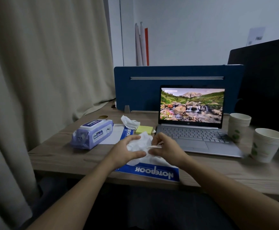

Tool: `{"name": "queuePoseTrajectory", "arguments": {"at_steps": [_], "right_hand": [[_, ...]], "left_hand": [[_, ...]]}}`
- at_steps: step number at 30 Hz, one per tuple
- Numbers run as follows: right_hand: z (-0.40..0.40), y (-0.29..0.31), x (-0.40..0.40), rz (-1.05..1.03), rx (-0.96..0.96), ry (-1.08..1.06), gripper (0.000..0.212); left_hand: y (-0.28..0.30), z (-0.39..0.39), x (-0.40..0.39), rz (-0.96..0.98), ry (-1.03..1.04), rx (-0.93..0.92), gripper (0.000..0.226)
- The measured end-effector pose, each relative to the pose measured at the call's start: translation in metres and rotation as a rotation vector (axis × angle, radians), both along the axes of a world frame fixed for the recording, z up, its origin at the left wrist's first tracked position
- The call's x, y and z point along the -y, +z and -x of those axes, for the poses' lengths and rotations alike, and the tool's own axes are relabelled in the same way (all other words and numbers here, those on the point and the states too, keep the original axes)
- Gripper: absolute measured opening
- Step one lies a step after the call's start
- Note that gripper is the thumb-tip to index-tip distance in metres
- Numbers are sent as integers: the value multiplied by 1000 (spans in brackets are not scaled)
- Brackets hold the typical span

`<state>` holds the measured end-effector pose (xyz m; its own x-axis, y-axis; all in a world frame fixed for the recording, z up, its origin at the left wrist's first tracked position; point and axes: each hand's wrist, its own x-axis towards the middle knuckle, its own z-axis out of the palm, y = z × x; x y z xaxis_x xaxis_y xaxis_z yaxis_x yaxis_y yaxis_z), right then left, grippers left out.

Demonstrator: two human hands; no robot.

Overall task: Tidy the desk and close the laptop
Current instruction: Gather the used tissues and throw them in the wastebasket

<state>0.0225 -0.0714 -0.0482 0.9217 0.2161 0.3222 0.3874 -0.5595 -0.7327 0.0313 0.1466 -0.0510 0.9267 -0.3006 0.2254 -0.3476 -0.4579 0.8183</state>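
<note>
The tidying step is going on, and the laptop (195,120) is sitting open with its screen lit near the back right of the desk (65,156), so closing it is not yet done. The left hand (127,149) and the right hand (164,147) are both curling round one crumpled tissue (141,143), pinching it between them over a blue notebook (153,173) at the front edge. I think the next move is putting this tissue away somewhere, but no bin is showing, then picking up the other tissue (129,122) lying nearer the back. Beyond the desk, a big curtain (44,63) is hanging on the left and a blue divider (178,80) is standing along the back edge. A pack of wipes (92,134) is lying toward the left edge, two stacks of paper cups (266,145) are standing by the right edge, and a yellow sticky pad (144,129) is sitting just beside the laptop.
</note>
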Motion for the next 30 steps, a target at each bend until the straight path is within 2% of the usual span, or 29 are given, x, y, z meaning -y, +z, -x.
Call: {"name": "queuePoseTrajectory", "arguments": {"at_steps": [5, 12, 17, 21, 26, 30], "right_hand": [[-11, 3, -8, -35, 0, -74, 30], [-26, 1, -21, 4, 10, -32, 4], [-42, 3, -28, 38, -4, -11, 15], [-64, 7, -27, 1, -47, -17, 11], [-111, 14, -30, 115, 51, -169, 6], [-154, 17, -38, 179, 94, -205, 5]], "left_hand": [[-3, -6, 4, 62, -7, 6, 54], [-11, -20, -3, 153, 52, 70, 25], [-15, -31, -16, 175, 98, 74, 18], [-17, -51, -31, 236, 235, 121, 15], [-22, -80, -48, 282, 353, 126, 12], [-28, -101, -46, 287, 403, 164, 11]]}}
